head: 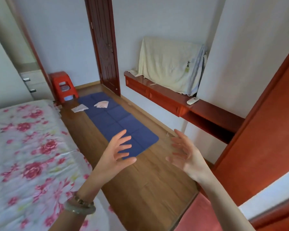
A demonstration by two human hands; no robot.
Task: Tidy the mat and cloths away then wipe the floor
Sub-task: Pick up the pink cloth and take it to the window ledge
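Note:
A long blue mat (113, 119) lies flat on the wooden floor (145, 185) between the bed and the wall shelf. A pinkish cloth (101, 104) rests on the mat's far end. Beside the mat's left edge a white cloth (79, 108) lies on the floor. My left hand (118, 150) is raised above the mat's near end, fingers spread, holding nothing. My right hand (184, 155) hovers to the right of it, palm facing left, fingers apart and empty. Both hands are in the air, well above the floor.
A bed with a floral cover (27, 155) fills the left. A red plastic stool (63, 87) stands at the far end by a dark door (105, 47). A red wall shelf (182, 102) carries a cloth-draped object (167, 64) and a remote (192, 100). A red door frame (257, 139) stands at right.

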